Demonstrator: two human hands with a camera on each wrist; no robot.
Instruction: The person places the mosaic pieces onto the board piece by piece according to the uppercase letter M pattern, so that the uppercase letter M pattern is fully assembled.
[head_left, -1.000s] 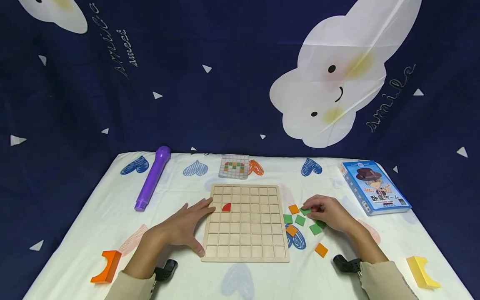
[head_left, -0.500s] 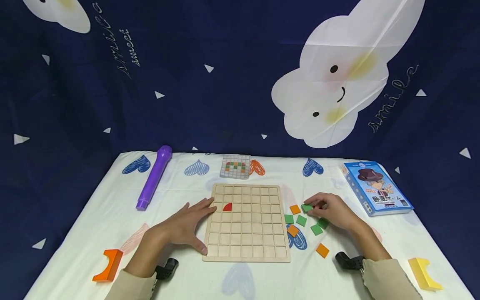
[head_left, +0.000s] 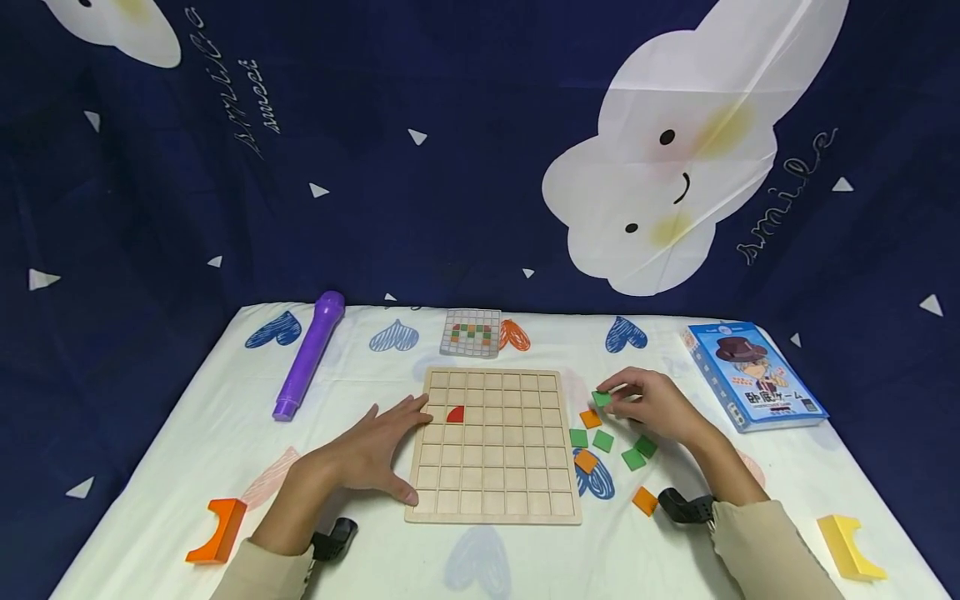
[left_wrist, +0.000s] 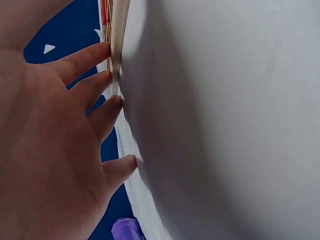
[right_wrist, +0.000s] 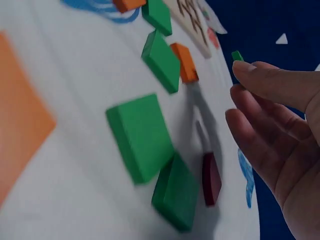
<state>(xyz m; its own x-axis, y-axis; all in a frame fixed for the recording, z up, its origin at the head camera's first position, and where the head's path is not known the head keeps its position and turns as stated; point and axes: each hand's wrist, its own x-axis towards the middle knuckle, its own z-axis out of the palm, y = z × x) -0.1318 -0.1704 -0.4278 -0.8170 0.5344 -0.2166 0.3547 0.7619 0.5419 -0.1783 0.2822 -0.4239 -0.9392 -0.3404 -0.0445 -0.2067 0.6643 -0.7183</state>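
Note:
A square wooden grid board point(head_left: 491, 454) lies mid-table, with one red quarter-round piece point(head_left: 456, 414) in a cell near its upper left. My left hand point(head_left: 367, 454) rests on the board's left edge, fingers spread, thumb at the lower corner. Between thumb and fingers my right hand point(head_left: 656, 408) pinches a green square tile point(head_left: 602, 399), lifted above the table to the right of the board. Below that hand lie several green tiles point(right_wrist: 140, 137) and orange tiles point(head_left: 644, 502). The right wrist view also shows a dark red piece point(right_wrist: 211, 180) under the hand, hidden in the head view.
A small pattern card point(head_left: 470, 333) with coloured squares lies behind the board. A purple microphone-shaped stick point(head_left: 309, 354) is at back left, a blue game box point(head_left: 757, 375) at back right. An orange arch block point(head_left: 217, 532) and a yellow one point(head_left: 849, 546) lie near the front sides.
My right hand has picked the green tile up off the table and moved it slightly back and left. My left hand stays on the board's edge.

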